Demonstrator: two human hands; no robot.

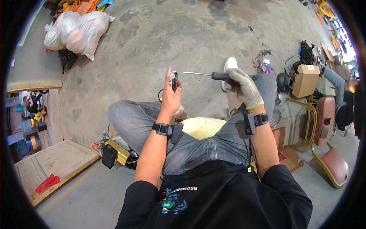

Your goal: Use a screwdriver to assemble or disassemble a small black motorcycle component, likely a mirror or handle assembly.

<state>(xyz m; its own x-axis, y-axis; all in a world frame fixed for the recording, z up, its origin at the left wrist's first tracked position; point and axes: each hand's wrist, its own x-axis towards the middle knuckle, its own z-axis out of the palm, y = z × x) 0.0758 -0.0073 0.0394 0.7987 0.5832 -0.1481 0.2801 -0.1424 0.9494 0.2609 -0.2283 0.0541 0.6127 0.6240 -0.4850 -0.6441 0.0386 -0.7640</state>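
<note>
My bare left hand (171,98) is closed around a small black-and-silver part (174,79), held upright above the floor. A thin dark cord loops beside that hand; I cannot tell what it joins. In a pale knitted glove, my right hand (244,87) grips a screwdriver (220,76) by its black handle. The screwdriver's metal shaft points left, level with the part, and a short gap separates its tip from it. Both hands are out over my knees, with a dark strapped device on each wrist.
Between my legs is a pale yellow surface (202,128). A gold-and-black machine (118,152) lies by my left thigh, near a wooden-framed board (65,156) bearing a red cloth (48,183). To the right are a cardboard box (305,81) and a chair (325,118). White bags (78,33) lie far left.
</note>
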